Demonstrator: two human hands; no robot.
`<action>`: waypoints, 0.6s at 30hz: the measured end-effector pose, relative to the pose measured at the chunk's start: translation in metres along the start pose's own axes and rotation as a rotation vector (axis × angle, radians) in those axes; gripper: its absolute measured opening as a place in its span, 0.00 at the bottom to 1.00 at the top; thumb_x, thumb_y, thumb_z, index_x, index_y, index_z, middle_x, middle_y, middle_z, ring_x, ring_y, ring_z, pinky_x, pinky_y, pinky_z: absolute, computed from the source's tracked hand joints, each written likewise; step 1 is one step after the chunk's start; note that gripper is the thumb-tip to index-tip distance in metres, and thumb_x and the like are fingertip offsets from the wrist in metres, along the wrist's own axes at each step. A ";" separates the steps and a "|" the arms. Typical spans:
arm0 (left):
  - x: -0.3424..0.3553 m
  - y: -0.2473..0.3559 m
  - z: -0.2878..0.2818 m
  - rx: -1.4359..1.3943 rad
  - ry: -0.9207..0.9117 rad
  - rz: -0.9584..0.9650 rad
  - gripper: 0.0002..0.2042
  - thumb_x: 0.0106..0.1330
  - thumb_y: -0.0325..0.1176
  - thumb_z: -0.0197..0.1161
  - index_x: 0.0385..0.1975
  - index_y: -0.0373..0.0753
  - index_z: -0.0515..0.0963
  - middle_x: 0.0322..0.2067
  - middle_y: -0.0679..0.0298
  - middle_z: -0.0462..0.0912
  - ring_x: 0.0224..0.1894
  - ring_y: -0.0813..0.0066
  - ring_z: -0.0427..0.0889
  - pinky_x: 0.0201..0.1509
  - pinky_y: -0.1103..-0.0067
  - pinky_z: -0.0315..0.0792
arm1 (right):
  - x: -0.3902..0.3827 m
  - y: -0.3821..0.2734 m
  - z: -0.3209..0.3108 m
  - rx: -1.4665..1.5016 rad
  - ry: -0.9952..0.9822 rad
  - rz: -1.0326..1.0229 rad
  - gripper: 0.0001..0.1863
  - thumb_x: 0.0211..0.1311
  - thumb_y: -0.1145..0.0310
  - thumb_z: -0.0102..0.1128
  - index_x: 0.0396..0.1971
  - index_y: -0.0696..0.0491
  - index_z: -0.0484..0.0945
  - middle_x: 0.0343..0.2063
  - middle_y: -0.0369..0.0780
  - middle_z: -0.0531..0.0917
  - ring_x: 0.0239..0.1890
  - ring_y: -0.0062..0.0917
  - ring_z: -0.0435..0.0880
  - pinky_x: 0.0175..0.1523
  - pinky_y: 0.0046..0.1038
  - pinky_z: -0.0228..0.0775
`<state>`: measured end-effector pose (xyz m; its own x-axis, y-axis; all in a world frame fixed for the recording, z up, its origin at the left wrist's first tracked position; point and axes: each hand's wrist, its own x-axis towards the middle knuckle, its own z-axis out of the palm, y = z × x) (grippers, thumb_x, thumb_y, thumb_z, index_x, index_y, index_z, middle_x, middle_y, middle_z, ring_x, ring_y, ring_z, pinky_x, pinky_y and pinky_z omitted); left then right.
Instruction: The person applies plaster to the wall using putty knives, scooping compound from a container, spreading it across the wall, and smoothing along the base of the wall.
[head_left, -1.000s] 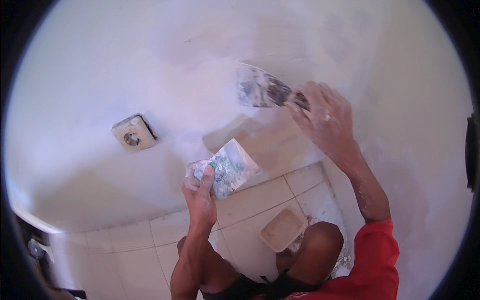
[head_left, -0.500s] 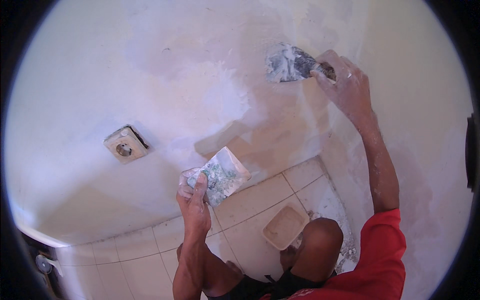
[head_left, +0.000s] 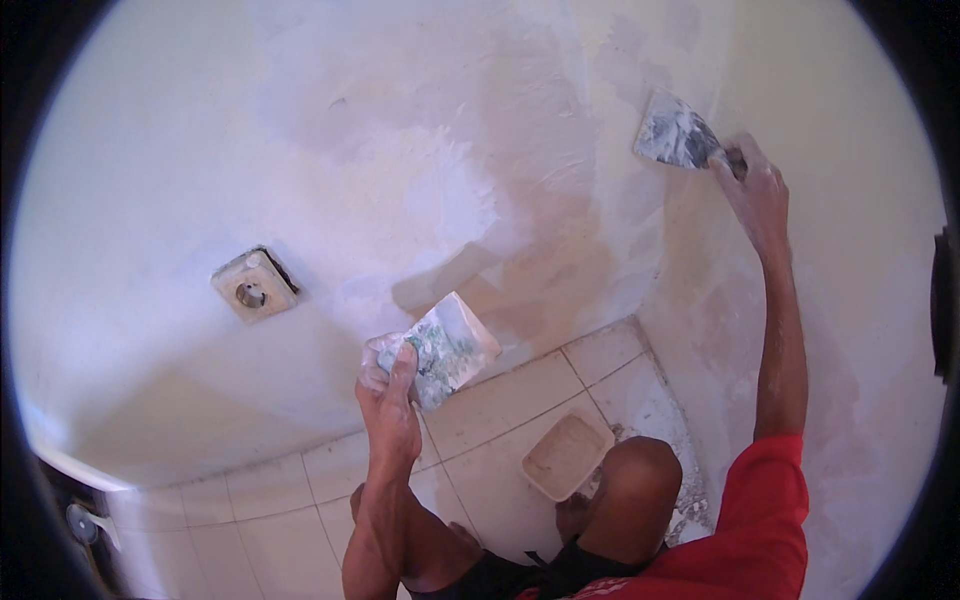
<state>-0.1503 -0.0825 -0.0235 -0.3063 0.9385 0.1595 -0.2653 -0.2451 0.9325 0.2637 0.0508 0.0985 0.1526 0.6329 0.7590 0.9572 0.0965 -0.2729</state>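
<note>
Right hand (head_left: 755, 190) curled snugly round a white-smeared, grey-bladed putty knife (head_left: 676, 133) up near the pale patchy wall (head_left: 330, 160), contact unclear; left hand (head_left: 393, 385) pinching a green-and-white rectangular plate (head_left: 442, 350) lower down.

Red short-sleeved shirt (head_left: 745, 530) with pale print (head_left: 606, 588), black shorts (head_left: 478, 578)

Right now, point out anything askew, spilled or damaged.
The wall socket shows a dark gap along its right edge, as if it sits loose from the wall. Pale crumbs litter the tiled floor by the right knee, like fallen debris.
</note>
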 end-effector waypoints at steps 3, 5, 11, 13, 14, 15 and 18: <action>-0.001 0.001 0.007 -0.030 -0.001 -0.040 0.10 0.71 0.30 0.58 0.47 0.33 0.72 0.38 0.65 0.79 0.38 0.82 0.76 0.46 0.82 0.71 | -0.039 -0.006 -0.007 0.590 -0.289 0.171 0.10 0.59 0.69 0.65 0.38 0.55 0.78 0.30 0.33 0.83 0.34 0.18 0.81 0.41 0.24 0.72; 0.002 -0.002 0.008 -0.068 0.010 -0.077 0.10 0.71 0.31 0.58 0.47 0.33 0.72 0.38 0.65 0.80 0.39 0.82 0.77 0.46 0.82 0.72 | -0.079 -0.044 -0.008 1.017 -0.533 0.272 0.10 0.58 0.71 0.66 0.37 0.56 0.77 0.31 0.30 0.80 0.35 0.13 0.78 0.42 0.20 0.70; 0.006 -0.014 0.016 -0.293 -0.135 -0.246 0.09 0.71 0.29 0.58 0.47 0.34 0.72 0.41 0.65 0.79 0.43 0.79 0.78 0.48 0.79 0.75 | -0.112 -0.092 0.015 1.190 -1.072 0.126 0.10 0.59 0.74 0.65 0.39 0.57 0.78 0.30 0.32 0.81 0.33 0.13 0.78 0.39 0.19 0.70; 0.006 -0.012 0.017 -0.358 -0.180 -0.243 0.09 0.71 0.29 0.58 0.46 0.34 0.72 0.41 0.65 0.79 0.44 0.79 0.78 0.48 0.79 0.75 | -0.115 -0.096 0.032 1.134 -1.125 0.109 0.11 0.59 0.72 0.65 0.40 0.57 0.77 0.29 0.33 0.81 0.32 0.13 0.78 0.37 0.20 0.70; 0.005 -0.011 0.014 -0.358 -0.165 -0.240 0.09 0.71 0.29 0.58 0.46 0.34 0.72 0.41 0.65 0.79 0.44 0.79 0.78 0.48 0.79 0.75 | -0.114 -0.095 0.037 1.138 -1.139 0.101 0.11 0.59 0.72 0.65 0.40 0.57 0.77 0.29 0.33 0.81 0.32 0.13 0.78 0.37 0.20 0.70; 0.004 -0.011 0.009 -0.347 -0.131 -0.200 0.08 0.71 0.29 0.58 0.46 0.35 0.72 0.40 0.65 0.79 0.43 0.79 0.78 0.48 0.79 0.75 | -0.112 -0.090 0.042 1.083 -1.083 0.152 0.11 0.58 0.73 0.65 0.40 0.57 0.77 0.31 0.34 0.81 0.33 0.14 0.78 0.38 0.19 0.70; 0.000 0.005 0.010 -0.275 -0.047 -0.070 0.08 0.71 0.29 0.59 0.45 0.35 0.72 0.38 0.66 0.79 0.41 0.80 0.77 0.46 0.79 0.74 | -0.110 -0.057 0.043 0.862 -0.866 0.145 0.10 0.58 0.75 0.65 0.40 0.57 0.78 0.33 0.34 0.81 0.34 0.15 0.79 0.38 0.19 0.70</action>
<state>-0.1425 -0.0817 -0.0159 -0.2370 0.9643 0.1185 -0.5243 -0.2297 0.8200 0.1817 0.0084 0.0055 -0.2839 0.9491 0.1361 0.4196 0.2506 -0.8725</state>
